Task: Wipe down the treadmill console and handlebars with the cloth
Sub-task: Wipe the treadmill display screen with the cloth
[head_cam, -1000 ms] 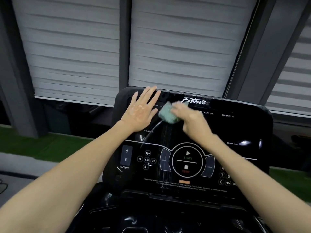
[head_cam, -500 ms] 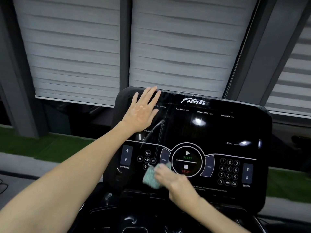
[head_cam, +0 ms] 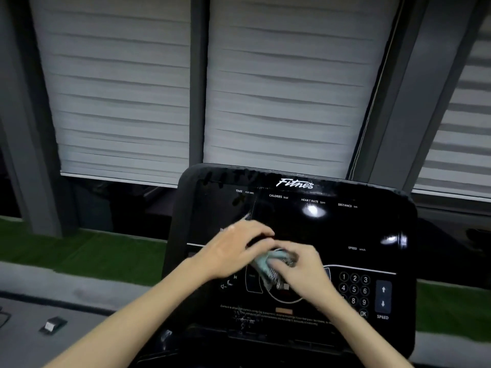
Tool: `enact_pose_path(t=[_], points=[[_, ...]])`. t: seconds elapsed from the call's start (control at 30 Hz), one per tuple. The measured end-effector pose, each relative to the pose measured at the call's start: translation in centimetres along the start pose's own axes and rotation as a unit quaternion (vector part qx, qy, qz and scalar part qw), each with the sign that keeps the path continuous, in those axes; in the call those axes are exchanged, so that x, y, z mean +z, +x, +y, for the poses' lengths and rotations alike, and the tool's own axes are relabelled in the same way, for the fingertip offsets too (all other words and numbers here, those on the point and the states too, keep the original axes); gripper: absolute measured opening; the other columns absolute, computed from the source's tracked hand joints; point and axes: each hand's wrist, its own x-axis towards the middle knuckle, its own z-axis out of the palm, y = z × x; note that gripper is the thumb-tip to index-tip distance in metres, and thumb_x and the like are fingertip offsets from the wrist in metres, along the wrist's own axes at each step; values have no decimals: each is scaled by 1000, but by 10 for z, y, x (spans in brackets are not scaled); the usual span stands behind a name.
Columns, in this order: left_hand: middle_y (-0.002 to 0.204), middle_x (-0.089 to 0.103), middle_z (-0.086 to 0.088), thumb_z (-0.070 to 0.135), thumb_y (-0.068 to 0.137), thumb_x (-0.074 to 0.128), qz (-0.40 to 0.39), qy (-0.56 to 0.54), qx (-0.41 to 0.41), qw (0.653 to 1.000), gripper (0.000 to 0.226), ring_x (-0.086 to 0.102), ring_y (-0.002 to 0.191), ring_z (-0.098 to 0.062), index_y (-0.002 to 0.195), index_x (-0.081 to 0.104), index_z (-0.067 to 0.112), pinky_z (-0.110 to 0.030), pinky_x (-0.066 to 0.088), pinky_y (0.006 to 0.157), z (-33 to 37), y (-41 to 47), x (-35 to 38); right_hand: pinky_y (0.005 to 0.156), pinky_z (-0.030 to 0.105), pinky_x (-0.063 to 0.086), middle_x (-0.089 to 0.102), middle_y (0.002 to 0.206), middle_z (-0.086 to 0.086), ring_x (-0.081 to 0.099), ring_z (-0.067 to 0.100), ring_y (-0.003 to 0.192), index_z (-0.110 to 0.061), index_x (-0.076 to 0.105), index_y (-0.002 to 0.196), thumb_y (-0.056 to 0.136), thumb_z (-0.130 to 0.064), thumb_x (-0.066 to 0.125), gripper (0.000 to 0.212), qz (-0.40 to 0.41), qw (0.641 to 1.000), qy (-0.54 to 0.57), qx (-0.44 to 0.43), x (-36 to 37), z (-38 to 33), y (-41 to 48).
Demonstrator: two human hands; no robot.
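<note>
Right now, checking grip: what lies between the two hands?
In the head view, the bunched cloth lies between left hand and right hand.

Pale window blinds point(head_cam: 119, 102) hang above a green turf strip point(head_cam: 87, 257).

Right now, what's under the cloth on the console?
Both hands, left and right, hold the cloth over the console centre. Only the round control's lower arc shows below; its buttons are covered.

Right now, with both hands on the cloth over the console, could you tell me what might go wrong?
1. The cloth sits over the start/stop dial, so the right hand could press a button.
2. If the left hand fumbles the cloth, it may drop.
3. Smears near the console's top edge could be missed.
</note>
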Motion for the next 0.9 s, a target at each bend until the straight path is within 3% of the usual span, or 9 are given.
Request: enact_pose_path(t=[0.13, 0.23, 0.33, 0.4, 0.47, 0.53, 0.6, 0.73, 0.9], points=[[106, 66, 11, 41, 88, 65, -25, -50, -55, 997, 39, 61, 96, 1, 125, 57, 29, -22, 49, 87, 7, 4, 8, 75, 38, 58, 75, 89, -1, 72, 16, 81, -26, 62, 110, 82, -15, 73, 33, 15, 988, 136, 69, -22, -5, 10], [88, 70, 5, 35, 88, 66, -26, -47, -86, 995, 21, 63, 80, -7, 107, 58, 33, -29, 52, 76, 7, 13, 8, 72, 32, 58, 72, 101, 2, 71, 14, 83, -24, 61, 107, 85, -14, 69, 25, 22, 983, 168, 76, -31, -4, 16], [77, 68, -11, 33, 93, 58, 40, -47, -108, 992, 15, 54, 51, -22, 100, 45, 37, -37, 45, 53, 7, 23, -2, 95, 21, 47, 63, 122, -6, 60, 1, 110, -22, 61, 118, 91, -22, 62, 28, 74, 996, -31, -40, -51, 4, 25], [74, 63, -20, 32, 95, 55, 103, -24, -111, 988, 11, 43, 47, -27, 97, 45, 34, -33, 37, 47, 9, 37, -15, 112, 27, 29, 46, 143, -2, 38, 10, 135, -15, 47, 138, 97, -28, 50, 43, 78, 965, -206, -145, -66, 10, 40], [71, 62, -6, 29, 95, 57, 160, 23, -86, 983, 11, 46, 51, -26, 92, 47, 34, -28, 38, 52, 12, 54, -27, 117, 35, 15, 27, 155, 5, 21, 19, 145, -9, 32, 147, 98, -34, 32, 54, 69, 920, -330, -199, -76, 16, 65], [85, 59, 11, 24, 93, 60, 197, 67, -59, 976, 9, 55, 67, -13, 95, 53, 29, -26, 44, 66, 12, 71, -35, 116, 42, 17, 21, 157, 13, 19, 26, 145, -4, 27, 148, 95, -36, 22, 62, 91, 893, -400, -188, -80, 19, 90], [99, 52, 9, 22, 93, 62, 208, 114, -59, 970, 11, 53, 79, -5, 102, 58, 25, -22, 41, 75, 6, 84, -38, 113, 47, 22, 24, 154, 19, 23, 33, 143, 1, 29, 145, 94, -37, 21, 64, 117, 887, -423, -142, -79, 20, 107], [112, 50, 0, 12, 83, 70, 240, 297, -7, 924, 21, 48, 99, -20, 101, 63, 21, -36, 47, 85, -10, 97, -38, 112, 47, 21, 37, 148, 19, 30, 32, 139, 2, 37, 140, 97, -37, 24, 60, 145, 872, -448, -134, -74, 30, 115], [107, 58, -4, -3, 83, 61, 194, 331, 149, 912, 33, 53, 89, -24, 113, 65, 12, -39, 50, 79, -26, 103, -36, 111, 46, 23, 46, 137, 16, 35, 33, 134, -1, 44, 134, 97, -35, 28, 53, 162, 855, -470, -147, -73, 32, 114]])
